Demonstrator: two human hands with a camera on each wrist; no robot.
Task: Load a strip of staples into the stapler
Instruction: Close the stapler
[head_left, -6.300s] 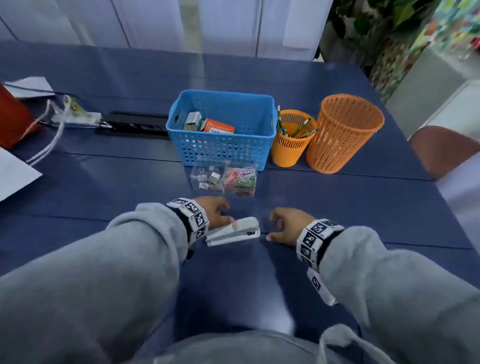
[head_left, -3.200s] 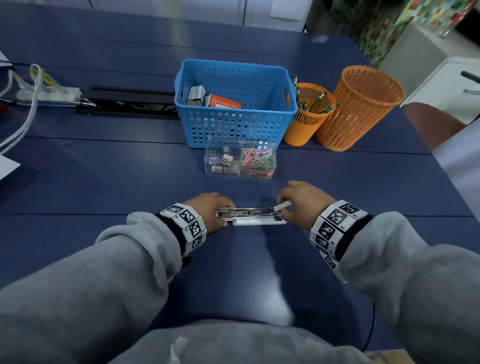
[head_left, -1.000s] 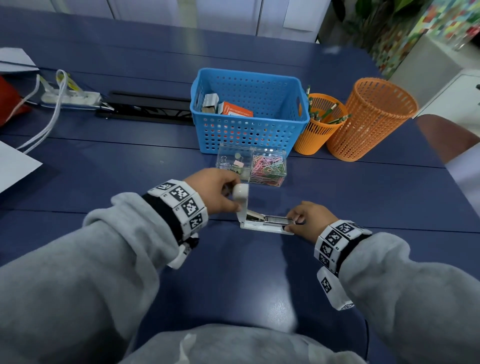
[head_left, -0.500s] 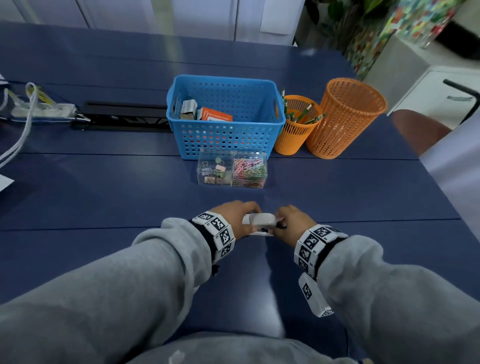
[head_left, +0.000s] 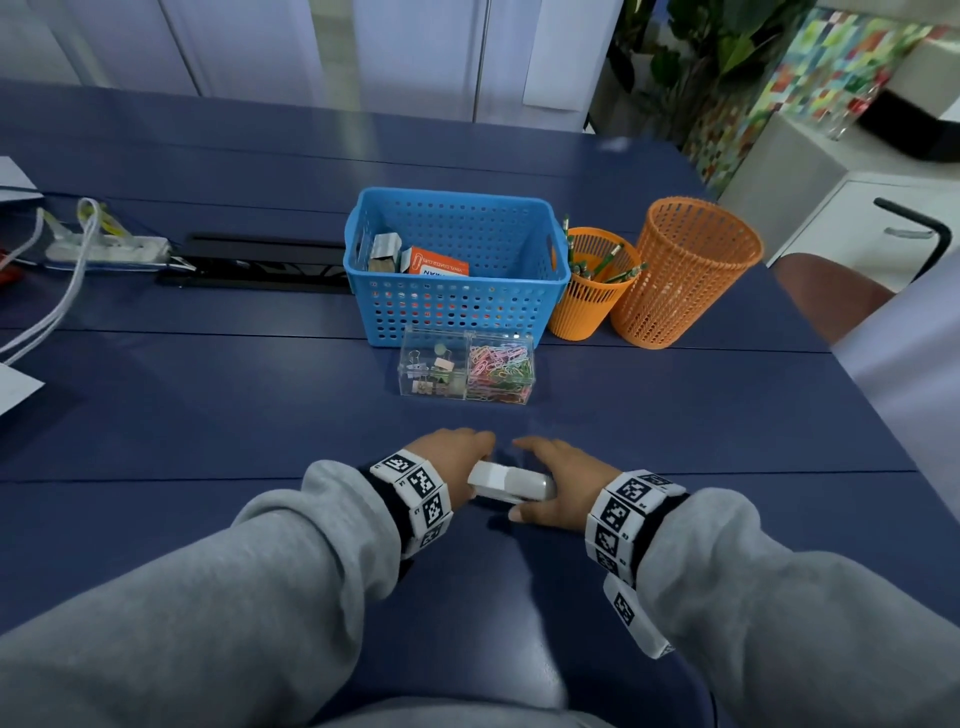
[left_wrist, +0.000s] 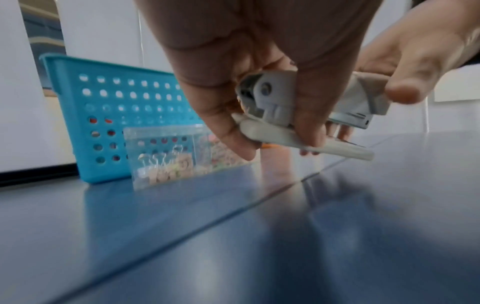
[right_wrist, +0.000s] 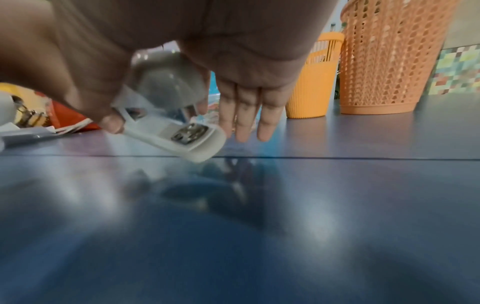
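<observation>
I have the white stapler (head_left: 510, 483) held between both hands, lifted just off the blue desk (head_left: 208, 405) at its near middle. From my left wrist view its top arm is folded down onto the metal magazine, and the base slopes down toward the desk without touching it. My left hand (head_left: 453, 462) pinches the hinge end: thumb on the near side, fingers (left_wrist: 228, 115) curled round the far side. My right hand (head_left: 558, 480) takes the front end; its thumb (right_wrist: 103, 115) presses on the near side of the stapler, while the other fingers (right_wrist: 244, 115) hang straight down behind it, loosely together, tips close to the desk. In my right wrist view I can see the metal anvil plate in the base, turned toward the camera. I cannot tell from any view whether staples sit in the magazine.

Beyond my hands, toward the far side, a clear plastic box (head_left: 466, 372) holds binder clips in its left compartment and coloured paper clips in its right. Just behind it stands a blue basket (head_left: 457, 306) with an orange carton and a small grey one inside. To the right of that are a small orange cup (head_left: 592, 296) with green pencils and, touching it, a taller orange mesh bin (head_left: 680, 280). Far left lie a white power strip (head_left: 109, 249) and its cables.
</observation>
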